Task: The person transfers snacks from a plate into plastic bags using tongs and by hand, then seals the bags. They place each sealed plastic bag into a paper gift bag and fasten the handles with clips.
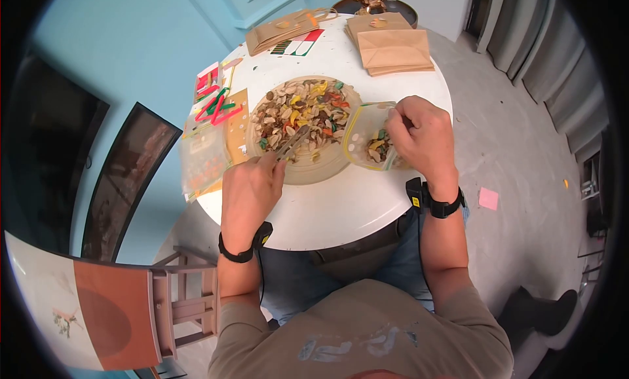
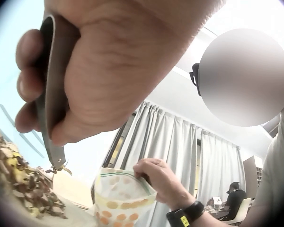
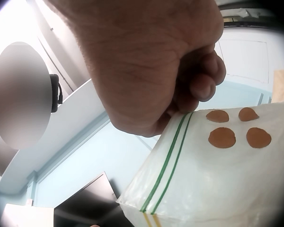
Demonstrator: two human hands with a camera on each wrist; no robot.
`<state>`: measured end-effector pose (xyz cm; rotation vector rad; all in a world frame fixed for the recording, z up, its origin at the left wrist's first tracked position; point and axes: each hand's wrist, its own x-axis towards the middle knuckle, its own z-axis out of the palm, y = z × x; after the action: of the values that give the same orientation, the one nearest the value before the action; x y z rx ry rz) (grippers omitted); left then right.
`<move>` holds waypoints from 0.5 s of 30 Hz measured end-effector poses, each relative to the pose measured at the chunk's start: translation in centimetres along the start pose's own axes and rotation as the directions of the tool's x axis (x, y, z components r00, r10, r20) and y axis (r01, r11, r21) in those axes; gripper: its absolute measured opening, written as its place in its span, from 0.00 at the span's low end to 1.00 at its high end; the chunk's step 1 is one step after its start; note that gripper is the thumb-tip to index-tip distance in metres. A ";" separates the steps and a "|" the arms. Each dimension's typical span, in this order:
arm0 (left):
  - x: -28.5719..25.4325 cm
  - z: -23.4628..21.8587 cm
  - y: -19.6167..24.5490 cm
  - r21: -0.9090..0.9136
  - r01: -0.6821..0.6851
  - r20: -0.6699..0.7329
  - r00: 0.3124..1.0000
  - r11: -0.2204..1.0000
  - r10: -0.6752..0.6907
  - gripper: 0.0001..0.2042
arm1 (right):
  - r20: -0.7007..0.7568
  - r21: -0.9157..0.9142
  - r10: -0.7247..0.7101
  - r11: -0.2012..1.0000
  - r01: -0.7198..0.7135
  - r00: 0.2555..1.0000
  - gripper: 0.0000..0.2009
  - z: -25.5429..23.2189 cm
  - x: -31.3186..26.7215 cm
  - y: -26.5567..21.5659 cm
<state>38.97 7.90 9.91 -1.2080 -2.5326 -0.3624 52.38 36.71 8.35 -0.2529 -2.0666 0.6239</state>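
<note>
My left hand (image 1: 252,186) holds metal tongs (image 1: 296,142) whose tips reach over a heap of dried potpourri (image 1: 298,107). The heap of petals and leaves lies on a round, pale plate (image 1: 321,174). In the left wrist view, small dried bits (image 2: 61,168) show at the tongs' tips. My right hand (image 1: 424,133) pinches the upper edge of a translucent zip bag (image 1: 357,127) beside the plate's right side. The bag has orange dots and green zip lines (image 3: 173,161), and some potpourri (image 1: 378,150) lies inside it. In the left wrist view its mouth gapes.
Folded brown paper bags (image 1: 396,51) lie at the back right, more paper bags (image 1: 282,30) at the back left. Pink and green sticks (image 1: 219,110) and another zip bag (image 1: 204,159) lie on the left. A stool (image 1: 190,300) stands left of the table; another person (image 2: 235,196) sits far behind.
</note>
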 end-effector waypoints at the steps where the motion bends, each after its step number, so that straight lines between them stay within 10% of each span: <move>1: 0.2 -0.5 0.7 -0.030 -0.028 -0.027 0.999 0.999 0.027 0.08 | 0.002 0.004 -0.007 1.000 0.007 1.000 0.07 0.0 0.0 0.1; 9: 1.8 -0.6 6.7 -0.131 -0.267 -0.052 0.964 0.955 0.262 0.11 | -0.006 0.007 -0.006 1.000 0.006 1.000 0.07 -0.2 0.0 0.1; 15: 1.4 0.6 5.2 -0.192 -0.162 -0.094 0.985 0.968 0.146 0.16 | -0.018 0.006 -0.003 1.000 0.003 1.000 0.07 -0.6 0.1 0.0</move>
<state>42.14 12.28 10.32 -1.4226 -2.3610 -0.6250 52.86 36.95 8.66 -0.2509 -2.0472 0.6245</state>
